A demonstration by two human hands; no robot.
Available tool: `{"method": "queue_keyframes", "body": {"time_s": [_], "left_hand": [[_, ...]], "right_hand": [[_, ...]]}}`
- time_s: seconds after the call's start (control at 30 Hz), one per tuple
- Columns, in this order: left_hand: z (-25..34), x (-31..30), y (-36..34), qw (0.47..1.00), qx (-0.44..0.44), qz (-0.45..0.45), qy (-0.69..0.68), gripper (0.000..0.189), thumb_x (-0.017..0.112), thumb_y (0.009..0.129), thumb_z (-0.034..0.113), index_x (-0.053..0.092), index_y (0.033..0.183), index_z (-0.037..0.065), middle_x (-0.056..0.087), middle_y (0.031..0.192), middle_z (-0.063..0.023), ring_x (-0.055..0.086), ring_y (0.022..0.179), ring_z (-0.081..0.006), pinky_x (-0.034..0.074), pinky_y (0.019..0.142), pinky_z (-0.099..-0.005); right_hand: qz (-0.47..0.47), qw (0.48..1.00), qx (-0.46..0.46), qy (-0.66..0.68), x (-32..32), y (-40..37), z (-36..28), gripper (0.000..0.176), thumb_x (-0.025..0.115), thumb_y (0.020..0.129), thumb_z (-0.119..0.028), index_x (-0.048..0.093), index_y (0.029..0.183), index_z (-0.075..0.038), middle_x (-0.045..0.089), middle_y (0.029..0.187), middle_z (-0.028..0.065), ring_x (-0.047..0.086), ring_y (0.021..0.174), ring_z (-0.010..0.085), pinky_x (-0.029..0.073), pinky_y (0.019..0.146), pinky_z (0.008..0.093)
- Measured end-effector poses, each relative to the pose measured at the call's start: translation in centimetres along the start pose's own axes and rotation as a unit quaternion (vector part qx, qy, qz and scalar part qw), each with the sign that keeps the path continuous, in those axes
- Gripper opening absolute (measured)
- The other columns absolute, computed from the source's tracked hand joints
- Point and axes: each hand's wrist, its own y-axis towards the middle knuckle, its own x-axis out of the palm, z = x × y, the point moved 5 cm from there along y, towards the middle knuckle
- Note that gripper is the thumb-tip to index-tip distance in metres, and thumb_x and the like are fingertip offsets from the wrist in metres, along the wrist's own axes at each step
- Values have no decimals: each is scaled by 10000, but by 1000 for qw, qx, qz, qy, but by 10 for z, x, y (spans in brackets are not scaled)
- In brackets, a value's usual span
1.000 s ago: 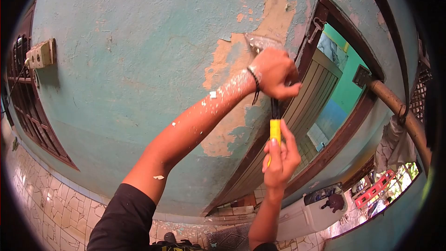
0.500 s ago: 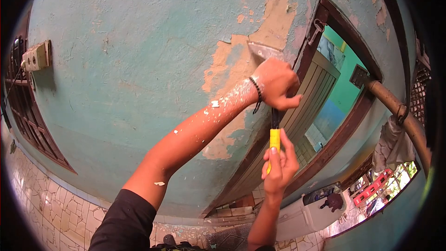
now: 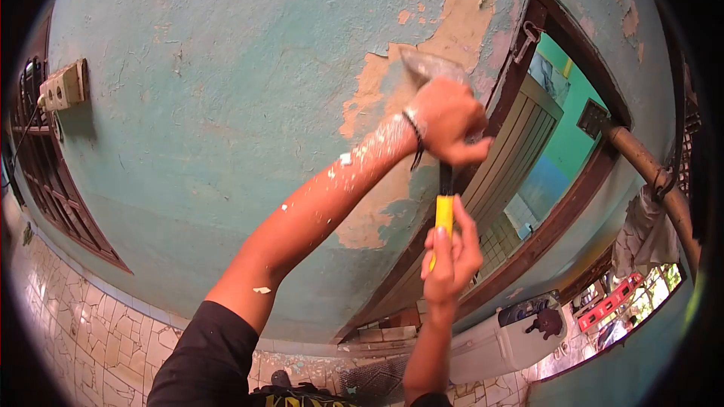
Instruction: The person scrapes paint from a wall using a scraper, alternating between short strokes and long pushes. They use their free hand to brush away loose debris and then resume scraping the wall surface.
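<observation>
A paint scraper (image 3: 443,215) with a wide metal blade and a black and yellow handle is held in both hands against or close to the peeling wall. My left hand (image 3: 450,119), with a dark bead bracelet at the wrist, is closed round its upper part just below the blade. Lower down, my right hand (image 3: 452,264) grips the yellow end between thumb and fingers. The blade lies over a bare tan patch (image 3: 369,94) where turquoise paint has come off. Paint flakes cling to my left forearm. Whether the blade's edge touches the wall cannot be made out.
Right of the patch stands a brown door frame (image 3: 520,38) with a slatted door (image 3: 501,151). A wall socket (image 3: 66,87) is at the left. A bamboo pole (image 3: 641,158) crosses the right side. Flakes litter the tiled floor (image 3: 98,347) below.
Both hands and the scraper have shifted slightly upward across the bare patch. My view has turned a little, so the wall and door frame sit slightly further right.
</observation>
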Motion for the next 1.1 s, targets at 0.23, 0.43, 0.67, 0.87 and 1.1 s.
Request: {"method": "queue_keyframes", "body": {"time_s": [0.23, 0.43, 0.67, 0.87, 1.1], "left_hand": [[12, 9, -34, 1000, -10, -24, 3, 474, 651, 801, 486, 609, 526, 102, 531, 485, -136, 603, 524, -389, 473, 520, -483], [1, -7, -30, 999, 8, 35, -32, 452, 672, 798, 374, 468, 506, 96, 470, 471, -85, 519, 460, -335, 388, 488, -445], [-21, -59, 22, 997, 15, 78, 21, 465, 668, 815, 388, 494, 495, 98, 459, 464, -86, 492, 438, -313, 372, 471, -437], [-2, -28, -31, 999, -27, 28, -9, 459, 650, 794, 449, 559, 522, 90, 518, 496, -131, 562, 492, -380, 430, 504, -472], [-25, -58, -2, 998, -15, 59, 14, 451, 652, 797, 433, 554, 503, 106, 513, 470, -97, 566, 463, -333, 429, 480, -443]], "right_hand": [[-10, 1000, 15, 0, 1, -29, 9, 492, 542, 1021, -36, 500, 1506, 37, 599, 794, 20, 467, 592, 23, 343, 517, 192], [-16, 999, -37, -22, 1, -12, 2, 472, 572, 1003, -37, 542, 1460, 76, 621, 834, 23, 512, 674, 62, 406, 580, 206], [-47, 997, -63, -24, 19, 42, -41, 480, 587, 997, -43, 555, 1470, 37, 608, 817, 13, 504, 676, 48, 394, 575, 219], [-51, 997, -40, -39, 13, -7, -23, 473, 573, 988, -27, 556, 1450, 70, 606, 819, 22, 510, 677, 56, 401, 589, 226], [-66, 995, -65, -29, 22, 26, -42, 467, 568, 984, -11, 563, 1444, 71, 612, 831, 20, 515, 697, 53, 409, 601, 217]]}}
